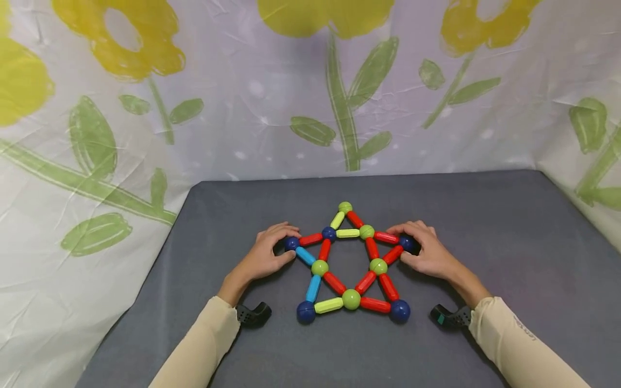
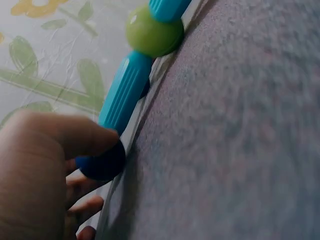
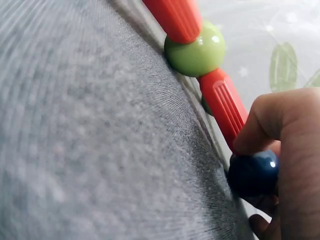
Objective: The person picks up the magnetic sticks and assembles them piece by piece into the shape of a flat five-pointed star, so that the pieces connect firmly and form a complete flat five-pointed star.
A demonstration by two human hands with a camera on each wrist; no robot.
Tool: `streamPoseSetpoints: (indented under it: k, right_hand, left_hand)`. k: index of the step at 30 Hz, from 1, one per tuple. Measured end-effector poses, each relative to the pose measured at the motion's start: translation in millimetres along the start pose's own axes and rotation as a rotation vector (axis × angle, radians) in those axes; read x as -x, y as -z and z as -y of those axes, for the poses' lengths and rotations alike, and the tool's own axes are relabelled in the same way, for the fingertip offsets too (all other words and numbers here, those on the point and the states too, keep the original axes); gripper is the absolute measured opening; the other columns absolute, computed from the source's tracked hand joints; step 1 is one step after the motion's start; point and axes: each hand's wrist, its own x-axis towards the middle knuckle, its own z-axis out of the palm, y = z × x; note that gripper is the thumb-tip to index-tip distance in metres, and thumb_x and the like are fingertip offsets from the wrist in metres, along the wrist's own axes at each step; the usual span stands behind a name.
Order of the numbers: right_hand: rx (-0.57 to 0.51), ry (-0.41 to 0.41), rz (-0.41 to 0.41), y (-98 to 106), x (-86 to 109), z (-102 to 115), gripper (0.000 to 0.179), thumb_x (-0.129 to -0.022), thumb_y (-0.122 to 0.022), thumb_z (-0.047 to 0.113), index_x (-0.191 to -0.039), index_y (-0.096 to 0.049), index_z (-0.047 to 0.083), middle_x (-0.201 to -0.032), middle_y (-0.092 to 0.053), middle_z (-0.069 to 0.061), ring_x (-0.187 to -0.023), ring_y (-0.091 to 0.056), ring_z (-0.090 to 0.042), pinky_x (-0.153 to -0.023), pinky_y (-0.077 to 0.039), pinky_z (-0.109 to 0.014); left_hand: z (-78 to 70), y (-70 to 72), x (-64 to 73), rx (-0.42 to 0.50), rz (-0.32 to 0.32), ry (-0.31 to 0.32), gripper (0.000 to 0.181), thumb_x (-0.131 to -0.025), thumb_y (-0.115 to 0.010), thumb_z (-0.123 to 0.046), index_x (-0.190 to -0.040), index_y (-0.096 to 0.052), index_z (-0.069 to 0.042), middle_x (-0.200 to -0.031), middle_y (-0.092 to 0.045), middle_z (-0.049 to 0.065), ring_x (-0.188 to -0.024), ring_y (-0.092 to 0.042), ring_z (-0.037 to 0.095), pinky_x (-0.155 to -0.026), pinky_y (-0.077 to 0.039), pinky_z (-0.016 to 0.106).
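A flat star of magnetic sticks and balls lies on the grey table. Its left tip is a dark blue ball point(image 1: 291, 244), which my left hand point(image 1: 268, 249) grips between thumb and fingers. In the left wrist view the thumb lies where that ball meets a light blue stick point(image 2: 124, 92), with a green ball point(image 2: 154, 32) beyond. At the right tip, my right hand point(image 1: 427, 250) grips another dark blue ball point(image 3: 254, 173), its thumb against the end of a red stick point(image 3: 223, 107). A small green ball point(image 1: 345, 207) forms the top point.
Blue balls sit at the lower left point(image 1: 306, 312) and lower right point(image 1: 400, 311) tips, with a green ball point(image 1: 351, 299) between them. A flower-printed cloth point(image 1: 233, 108) rises behind the grey table point(image 1: 509, 242). Black straps with a curved piece point(image 1: 254, 315) circle both wrists.
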Motion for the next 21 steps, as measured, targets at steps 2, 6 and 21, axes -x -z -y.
streamPoseSetpoints:
  k: [2, 6, 21]
  right_hand:
    - [-0.007, -0.006, -0.001, -1, -0.9, 1, 0.049, -0.08, -0.066, 0.001, -0.127, -0.067, 0.014, -0.125, -0.066, -0.007, -0.106, -0.047, -0.016, -0.088, -0.025, -0.04]
    - [-0.009, -0.006, -0.009, -5, -4.2, 1, 0.046, -0.084, -0.071, 0.003, -0.128, -0.067, 0.015, -0.124, -0.067, -0.008, -0.105, -0.05, -0.02, -0.086, -0.025, -0.038]
    - [0.031, -0.035, -0.002, 5, 8.9, 2, 0.06, -0.094, -0.073, 0.019, -0.149, -0.05, 0.007, -0.148, -0.054, -0.015, -0.128, -0.048, -0.033, -0.104, -0.033, -0.057]
  left_hand:
    - [4.2, 0.9, 1.6, -0.013, -0.005, 0.012, 0.038, -0.093, -0.071, -0.02, -0.13, -0.066, -0.016, -0.147, -0.059, 0.006, -0.152, -0.033, 0.032, -0.118, -0.018, 0.061]
    - [11.1, 3.0, 4.2, -0.04, -0.022, 0.035, 0.038, -0.095, -0.069, -0.022, -0.132, -0.065, -0.019, -0.148, -0.058, 0.005, -0.153, -0.031, 0.032, -0.119, -0.016, 0.06]
    - [12.7, -1.2, 11.0, -0.055, -0.003, 0.048, 0.06, -0.095, -0.068, -0.024, -0.152, -0.049, -0.019, -0.158, -0.047, 0.009, -0.155, -0.026, 0.038, -0.12, -0.014, 0.065]
